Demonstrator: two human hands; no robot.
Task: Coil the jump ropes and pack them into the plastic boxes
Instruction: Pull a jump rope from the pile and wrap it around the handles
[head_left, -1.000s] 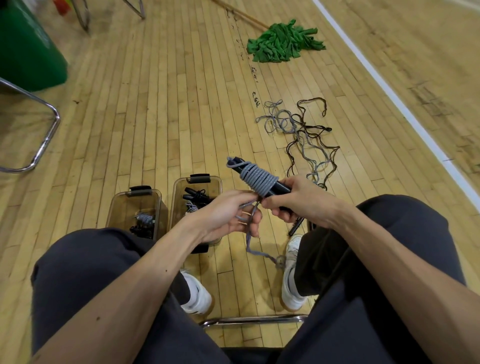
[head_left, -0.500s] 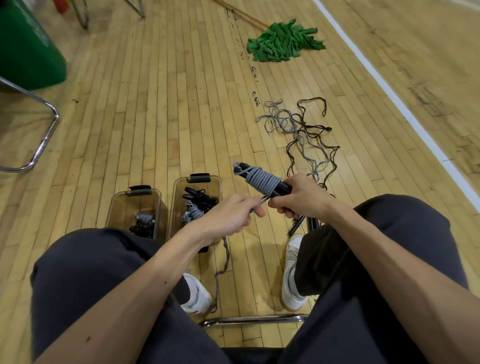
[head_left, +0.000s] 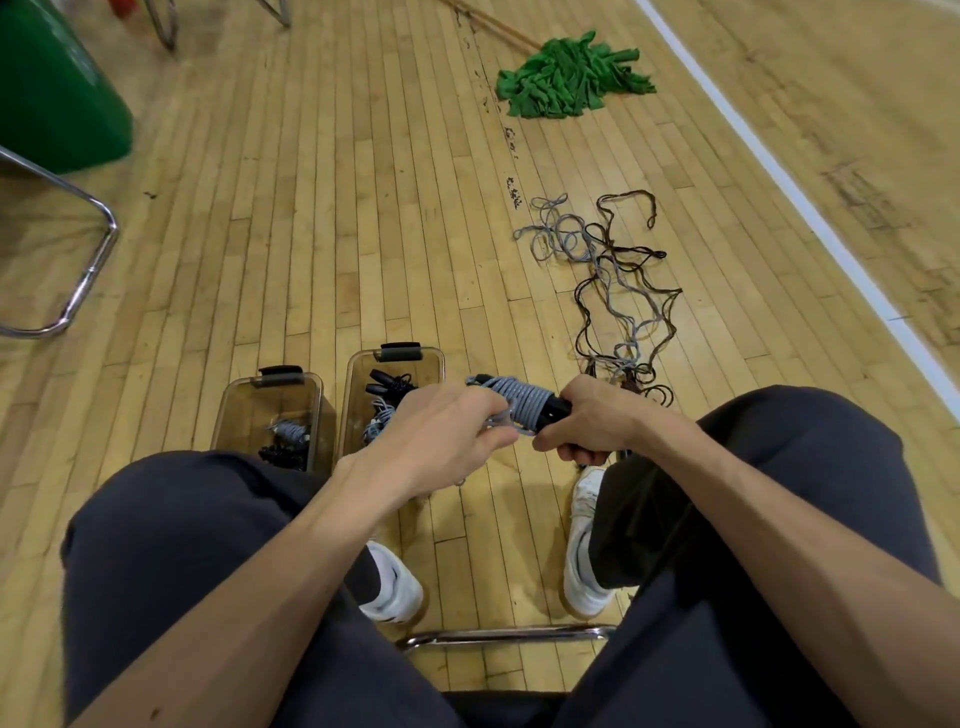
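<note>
The right hand (head_left: 592, 426) is clenched round the black handles of a grey jump rope (head_left: 519, 402), and the left hand (head_left: 441, 436) pinches the rope's loose end just beside the coil. They hover over a wooden gym floor (head_left: 311, 208) with a white line (head_left: 779, 171) on its right side. Two plastic boxes (head_left: 395, 358) holding coiled ropes stand just left of the hands, with loose ropes (head_left: 608, 275) and a green mop (head_left: 566, 73) beyond.

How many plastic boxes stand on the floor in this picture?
2. The left box stands on the floor just beyond the person's left knee. The right box stands close beside it, partly behind the left hand. Others may be hidden or outside the view.
</note>
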